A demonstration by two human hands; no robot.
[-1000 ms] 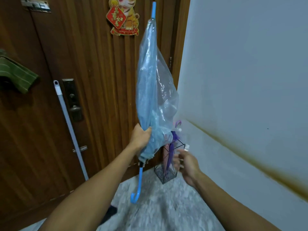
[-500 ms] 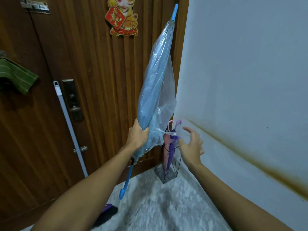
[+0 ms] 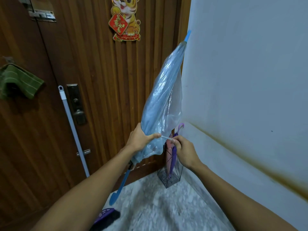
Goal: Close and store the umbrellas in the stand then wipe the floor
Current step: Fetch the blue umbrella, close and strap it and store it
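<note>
A folded translucent blue umbrella (image 3: pixel 162 100) points up and to the right, its tip near the wall corner and its blue hooked handle hanging low at the left. My left hand (image 3: pixel 140 140) grips the lower part of its canopy. My right hand (image 3: pixel 183 150) pinches the umbrella's thin clear closing strap (image 3: pixel 166 138), stretched between the two hands. Behind my hands a wire umbrella stand (image 3: pixel 170 178) sits on the floor in the corner. It holds a pink umbrella (image 3: pixel 169 157) and a purple umbrella (image 3: pixel 175 152), both closed.
A wooden door (image 3: pixel 100 80) fills the left and centre, a white wall (image 3: pixel 250 80) the right. A mop handle (image 3: pixel 73 129) leans on the door, its purple head (image 3: pixel 106 215) on the speckled floor (image 3: pixel 158 205). A green cloth (image 3: pixel 18 80) hangs at the far left.
The blue umbrella has tilted further to the right, its tip now by the wall. My right hand came up from below and took hold of the strap.
</note>
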